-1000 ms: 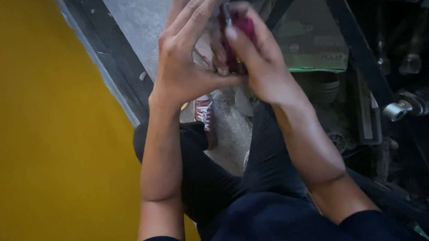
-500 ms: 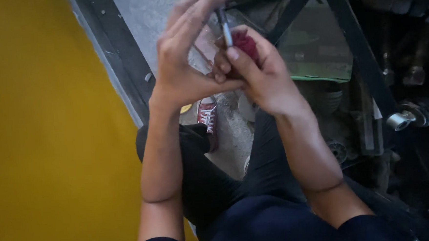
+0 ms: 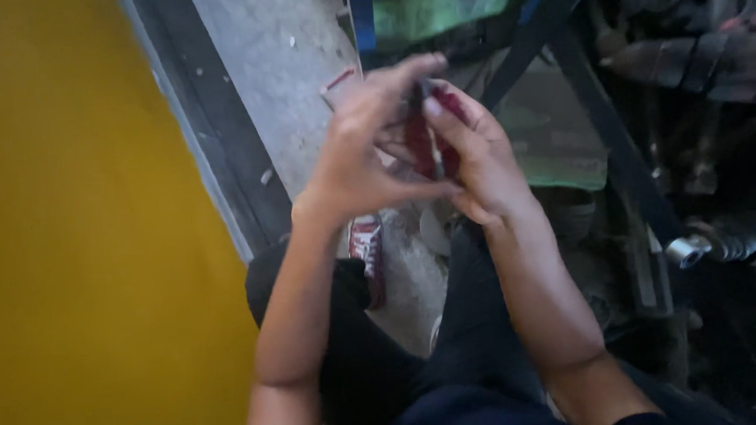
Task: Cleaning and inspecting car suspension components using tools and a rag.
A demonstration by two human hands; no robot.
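My left hand [image 3: 362, 149] and my right hand [image 3: 479, 160] are held together in front of me above my knees. Between them is a small dark red object [image 3: 417, 137] with a thin metal rod [image 3: 432, 141] standing out of it. My right hand wraps around the red object from the right, its thumb lying along the rod. My left hand's fingers curl over the object from the left and touch it. Most of the object is hidden by the fingers.
A yellow wall [image 3: 77, 237] fills the left side, edged by a dark strip [image 3: 210, 126] and a grey concrete floor [image 3: 275, 63]. A red-and-white shoe [image 3: 367, 256] shows below my hands. Dark metal bars [image 3: 597, 115], green sheeting [image 3: 555, 134] and greasy machine parts [image 3: 716, 238] crowd the right.
The view has shifted, so my hands sit lower in the frame. Both hands stay closed around the red object, and the rod has turned slightly between the fingers.
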